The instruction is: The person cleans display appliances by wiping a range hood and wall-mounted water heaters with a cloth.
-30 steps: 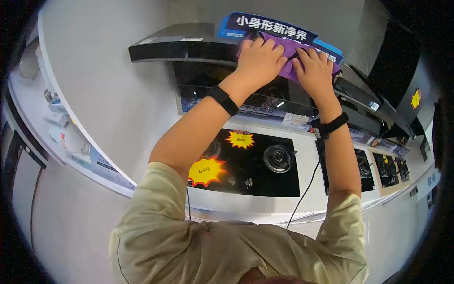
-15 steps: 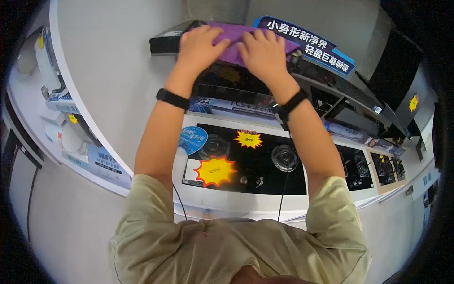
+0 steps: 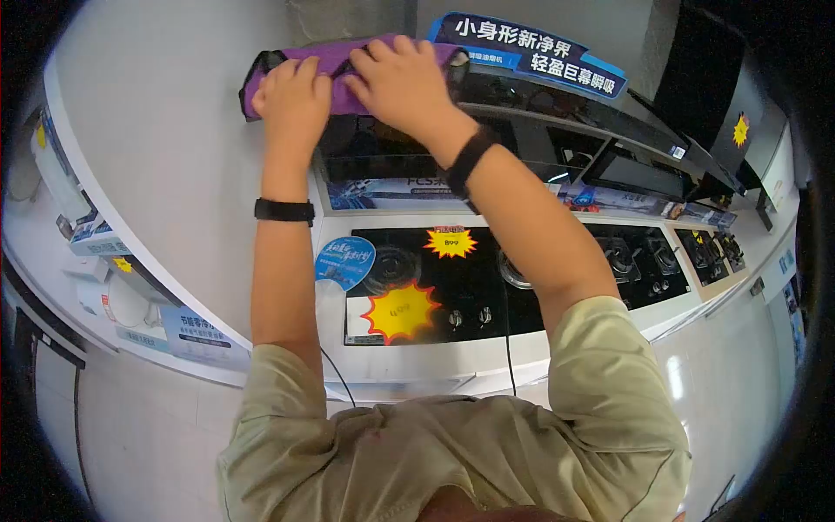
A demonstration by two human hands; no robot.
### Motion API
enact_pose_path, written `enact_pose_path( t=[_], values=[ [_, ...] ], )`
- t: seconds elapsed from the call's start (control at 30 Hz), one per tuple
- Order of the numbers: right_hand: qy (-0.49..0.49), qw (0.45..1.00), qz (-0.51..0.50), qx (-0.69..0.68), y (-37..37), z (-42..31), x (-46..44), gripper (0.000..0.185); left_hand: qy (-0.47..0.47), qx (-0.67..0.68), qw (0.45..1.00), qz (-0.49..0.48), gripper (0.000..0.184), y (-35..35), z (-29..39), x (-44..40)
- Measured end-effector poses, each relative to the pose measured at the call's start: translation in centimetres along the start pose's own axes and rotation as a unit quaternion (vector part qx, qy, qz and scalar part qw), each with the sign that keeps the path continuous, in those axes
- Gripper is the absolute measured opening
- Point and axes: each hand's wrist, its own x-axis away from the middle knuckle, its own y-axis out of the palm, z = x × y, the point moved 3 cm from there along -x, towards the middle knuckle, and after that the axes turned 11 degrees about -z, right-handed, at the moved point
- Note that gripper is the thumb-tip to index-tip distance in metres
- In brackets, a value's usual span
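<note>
A purple cloth with dark edging (image 3: pixel 337 57) lies over the left end of a black range hood (image 3: pixel 383 139) and covers that end. My left hand (image 3: pixel 293 94) grips the cloth near its left end, with the fingers curled over it. To its right, my right hand (image 3: pixel 402 87) has its fingers bent over the cloth, somewhat apart, the thumb toward the left hand. Some fingertips are hard to make out against the folds. Both wrists wear black bands.
Below the hood, a black gas cooktop (image 3: pixel 461 296) with yellow price tags (image 3: pixel 400 311) sits on a white counter. A blue and white sign (image 3: pixel 535 54) stands behind the hood. More cooktops (image 3: pixel 639 265) line the right. A white panel edge (image 3: pixel 130 209) runs along the left.
Both hands have slid left along the hood with the cloth. The cloth now covers the hood's left end, which was bare before. My right forearm slants more.
</note>
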Motion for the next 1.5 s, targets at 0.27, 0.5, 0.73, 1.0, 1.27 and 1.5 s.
enact_pose_path(
  t=[0.27,0.5,0.73,1.0,1.27,1.5],
  values=[
    [0.062,0.994,-0.067,0.058,-3.4,5.8,4.5,0.029,0.073,0.045,0.996,-0.011,0.024,-0.1,9.3,-0.4],
    [0.034,0.996,-0.029,0.074,-1.7,2.9,2.5,0.03,0.021,0.078,0.997,-0.005,0.035,-1.0,4.7,0.2],
    [0.011,1.0,0.019,0.004,0.8,-2.5,-0.5,0.03,-0.038,0.075,0.996,-0.003,0.044,-1.7,-2.1,2.5],
    [-0.038,0.998,0.042,0.033,1.0,-1.1,2.1,0.031,-0.053,0.082,0.993,0.06,0.046,0.3,1.5,5.2],
    [-0.003,0.996,0.041,0.082,-2.0,4.6,7.3,0.032,-0.03,0.098,0.994,0.037,0.047,3.2,9.6,5.4],
    [0.086,0.992,0.006,0.09,-4.0,9.4,11.4,0.04,0.016,0.191,0.981,0.013,0.046,4.1,16.4,4.5]
  ],
)
